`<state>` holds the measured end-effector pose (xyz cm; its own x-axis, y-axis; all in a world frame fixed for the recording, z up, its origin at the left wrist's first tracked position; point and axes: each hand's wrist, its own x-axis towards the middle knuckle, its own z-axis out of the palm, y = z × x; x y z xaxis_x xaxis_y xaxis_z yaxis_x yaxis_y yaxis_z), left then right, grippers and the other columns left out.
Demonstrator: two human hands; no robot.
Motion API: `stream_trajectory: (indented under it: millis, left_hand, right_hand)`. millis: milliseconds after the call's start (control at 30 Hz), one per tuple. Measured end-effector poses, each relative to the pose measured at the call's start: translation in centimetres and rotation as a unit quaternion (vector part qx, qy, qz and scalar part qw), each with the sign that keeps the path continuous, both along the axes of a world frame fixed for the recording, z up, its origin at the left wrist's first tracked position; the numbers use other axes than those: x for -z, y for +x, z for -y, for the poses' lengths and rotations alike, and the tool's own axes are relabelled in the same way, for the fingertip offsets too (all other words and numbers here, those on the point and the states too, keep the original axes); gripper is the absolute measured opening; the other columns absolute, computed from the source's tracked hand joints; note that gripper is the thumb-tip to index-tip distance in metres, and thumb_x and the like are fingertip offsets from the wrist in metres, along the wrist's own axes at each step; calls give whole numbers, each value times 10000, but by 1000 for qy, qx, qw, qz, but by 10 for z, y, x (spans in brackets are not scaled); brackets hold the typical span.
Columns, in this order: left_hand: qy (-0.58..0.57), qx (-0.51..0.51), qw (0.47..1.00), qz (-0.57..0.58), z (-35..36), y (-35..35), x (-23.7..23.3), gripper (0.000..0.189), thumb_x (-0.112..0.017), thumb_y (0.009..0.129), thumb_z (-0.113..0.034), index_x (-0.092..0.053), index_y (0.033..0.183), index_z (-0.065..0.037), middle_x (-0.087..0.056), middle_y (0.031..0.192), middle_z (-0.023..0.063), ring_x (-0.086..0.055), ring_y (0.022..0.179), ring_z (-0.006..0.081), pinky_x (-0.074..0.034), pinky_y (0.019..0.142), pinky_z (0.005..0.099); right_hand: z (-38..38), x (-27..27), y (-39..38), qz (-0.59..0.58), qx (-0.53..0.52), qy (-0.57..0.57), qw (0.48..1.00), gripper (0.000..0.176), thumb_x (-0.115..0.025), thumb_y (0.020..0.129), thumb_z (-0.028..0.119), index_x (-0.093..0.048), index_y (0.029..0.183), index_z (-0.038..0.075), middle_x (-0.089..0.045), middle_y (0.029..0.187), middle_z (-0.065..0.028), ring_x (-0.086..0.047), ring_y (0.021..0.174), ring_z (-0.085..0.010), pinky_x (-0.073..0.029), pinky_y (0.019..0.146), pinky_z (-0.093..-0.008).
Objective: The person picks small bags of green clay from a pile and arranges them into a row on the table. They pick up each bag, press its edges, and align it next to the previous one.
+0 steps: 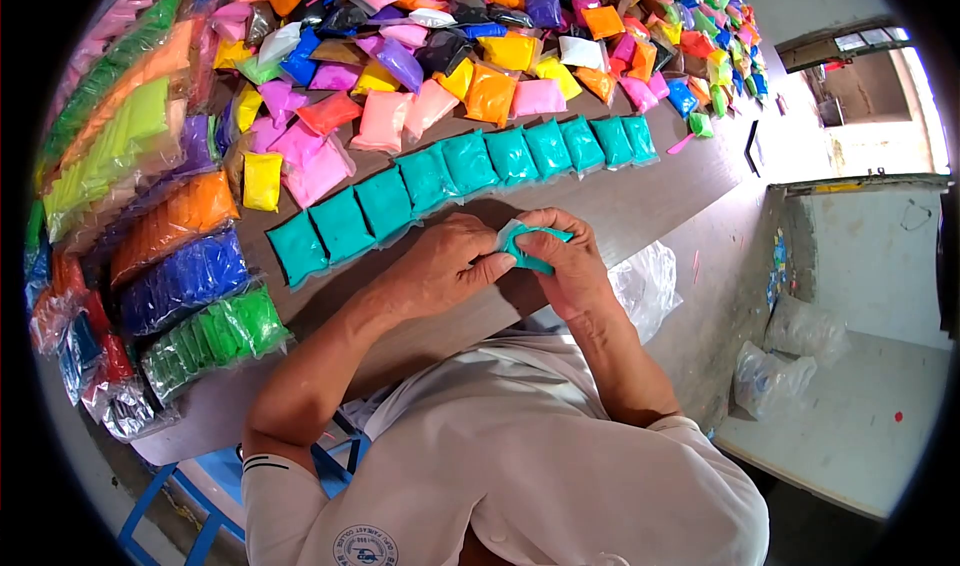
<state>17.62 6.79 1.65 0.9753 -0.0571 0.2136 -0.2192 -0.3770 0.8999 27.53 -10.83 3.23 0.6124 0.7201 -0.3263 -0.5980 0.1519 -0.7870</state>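
Note:
Between both hands, near the front edge of the table, is a small teal packet (535,250), partly covered by the fingers. My left hand (450,266) pinches its left side with thumb and fingers. Around its right side the fingers of my right hand (570,266) are wrapped. Just beyond the hands, a slightly curved row of teal packets (425,179) lies flat on the brown table (640,201), side by side, some overlapping at their clear edges.
A heap of mixed-colour packets (490,91) covers the far side. Stacks of packets sorted by colour, including green (215,338) and blue (185,281), stand at the left. A clear plastic bag (648,288) lies right of my right hand.

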Motion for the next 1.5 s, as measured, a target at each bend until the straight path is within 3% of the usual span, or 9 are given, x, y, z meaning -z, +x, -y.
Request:
stream_trajectory:
  millis: [400, 700, 900, 1033, 1133, 1500]
  left_hand:
    - [6, -3, 1000, 9, 2, 1, 3, 345, -597, 953, -297, -573, 791, 7, -569, 753, 178, -557, 787, 371, -434, 763, 466]
    - [-29, -5, 1000, -5, -1, 0, -5, 342, -579, 964, -310, -579, 823, 2, -569, 764, 179, -552, 787, 379, -432, 770, 471]
    - [-6, 11, 1000, -11, -2, 0, 1, 336, -566, 971, -317, -593, 842, -7, -584, 785, 180, -560, 813, 376, -435, 783, 459]
    - [12, 13, 1000, -8, -2, 1, -3, 328, -577, 963, -308, -589, 822, -12, -586, 785, 178, -564, 814, 371, -435, 781, 457]
    - [-40, 1, 999, 7, 0, 1, -4, 318, -595, 952, -289, -577, 802, -10, -582, 775, 172, -561, 806, 368, -432, 773, 459]
    - [-37, 24, 999, -4, -5, 2, 3, 281, -627, 915, -246, -591, 773, -7, -578, 738, 167, -566, 757, 353, -449, 737, 440]
  right_hand:
    - [-2, -4, -2, -15, 12, -14, 1000, 158, -722, 857, 6, -715, 1015, -1, -717, 940, -94, -687, 849, -175, -564, 805, -307]
    - [-3, -20, -2, -14, -11, -32, 999, 263, -725, 856, 43, -681, 1112, 3, -698, 990, -71, -666, 904, -144, -541, 815, -291]
    - [5, -7, -2, -24, -22, -51, 998, 251, -741, 843, 47, -685, 1083, -2, -700, 941, -62, -646, 813, -126, -529, 736, -273]
    - [6, 2, -4, 4, -20, -35, 999, 236, -742, 843, 65, -679, 1062, 4, -700, 951, -64, -657, 820, -155, -539, 760, -288]
    - [1, -11, -6, -19, -14, -43, 999, 213, -746, 844, 51, -685, 1041, -2, -692, 896, -51, -637, 771, -129, -521, 712, -262]
    - [-2, -11, -7, -24, -44, -61, 997, 168, -728, 813, 49, -675, 964, 1, -674, 855, -69, -616, 719, -153, -504, 646, -278]
